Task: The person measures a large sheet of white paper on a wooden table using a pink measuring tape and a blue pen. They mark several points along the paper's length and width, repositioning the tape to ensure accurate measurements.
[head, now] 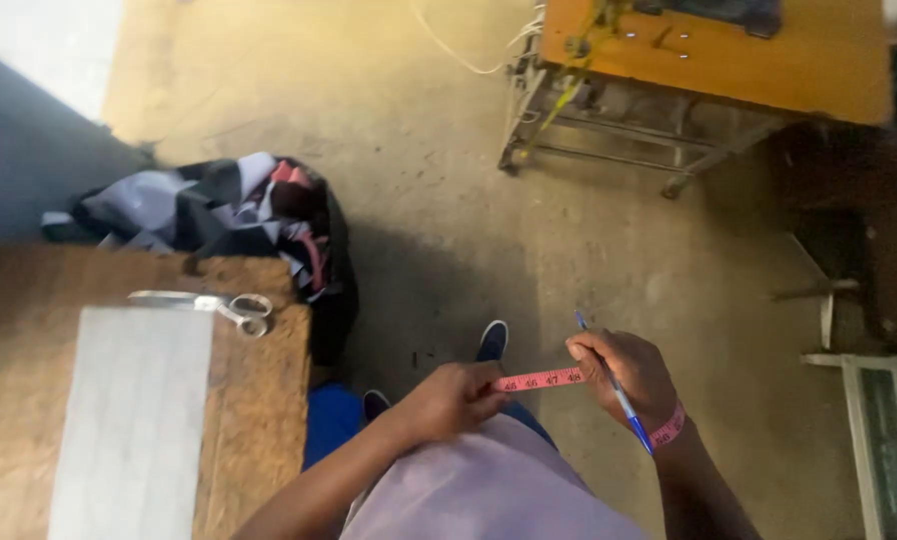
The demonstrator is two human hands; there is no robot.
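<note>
My left hand (455,397) pinches one end of a pink measuring tape (541,379), stretched level between both hands over my lap. My right hand (630,371) grips the tape's other side, and the tape runs on around that wrist. The same hand also holds a blue pen (618,392), pointing up and away. Both hands hover above my lilac garment (488,490) and the concrete floor, with my dark shoes (491,340) visible below.
A wooden table (258,400) stands at the left with a grey cloth strip (133,420) and metal scissors (213,304) on it. A bag of fabric scraps (228,210) lies behind it. An orange-topped metal-framed table (728,60) stands far right.
</note>
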